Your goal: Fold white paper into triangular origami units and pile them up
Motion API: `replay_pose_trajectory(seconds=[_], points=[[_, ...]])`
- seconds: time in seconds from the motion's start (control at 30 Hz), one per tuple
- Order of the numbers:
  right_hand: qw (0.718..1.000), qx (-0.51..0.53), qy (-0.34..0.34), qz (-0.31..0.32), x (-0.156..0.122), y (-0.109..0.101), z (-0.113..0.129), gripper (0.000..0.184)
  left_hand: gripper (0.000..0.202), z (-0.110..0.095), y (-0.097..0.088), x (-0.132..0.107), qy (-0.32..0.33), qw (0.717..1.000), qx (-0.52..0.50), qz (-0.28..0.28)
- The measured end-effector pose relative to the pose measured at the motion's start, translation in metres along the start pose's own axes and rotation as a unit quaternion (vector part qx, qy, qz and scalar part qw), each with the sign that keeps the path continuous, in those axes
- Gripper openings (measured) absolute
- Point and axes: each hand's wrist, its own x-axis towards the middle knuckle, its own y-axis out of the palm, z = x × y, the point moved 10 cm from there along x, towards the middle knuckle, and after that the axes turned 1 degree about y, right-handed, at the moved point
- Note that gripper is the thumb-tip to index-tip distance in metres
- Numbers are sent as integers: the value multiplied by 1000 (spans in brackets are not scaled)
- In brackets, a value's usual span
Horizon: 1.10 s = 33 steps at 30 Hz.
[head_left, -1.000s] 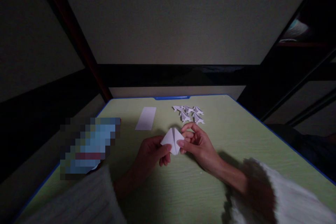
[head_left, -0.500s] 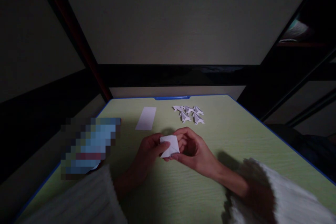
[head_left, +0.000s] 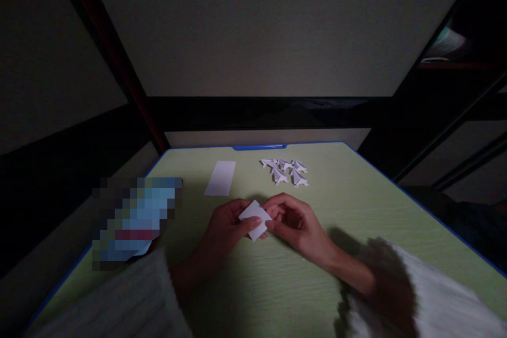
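Both hands pinch a small folded white paper piece just above the green table. My left hand grips its left side with thumb on top. My right hand holds the right edge, fingers curled. Both wrists wear white knitted sleeves. Behind the hands lies a flat white paper strip and a cluster of several small folded white paper figures.
A blurred-out blue and red object lies at the table's left edge. The table has a blue rim and stands against a pale wall with dark wooden beams. The room is dim.
The paper went from a pointed triangular shape held up to a smaller, flatter folded rectangle. Both hands have drawn closer together and a little lower.
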Motion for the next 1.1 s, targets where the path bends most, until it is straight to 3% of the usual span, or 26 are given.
replay_pose_trajectory(seconds=[0.37,0.53,0.93,1.1], points=[[997,-68,-30,21,-1,3,11,8,13,4,5,1,-1,999,23,40],[998,-46,-31,-2,1,-3,8,3,11,7,10,1,-15,997,42,60],[995,-71,-49,-41,1,-13,7,13,15,9,16,0,-18,994,57,95],[999,-35,4,-15,2,-7,-4,18,17,11,19,-2,-15,990,90,110]])
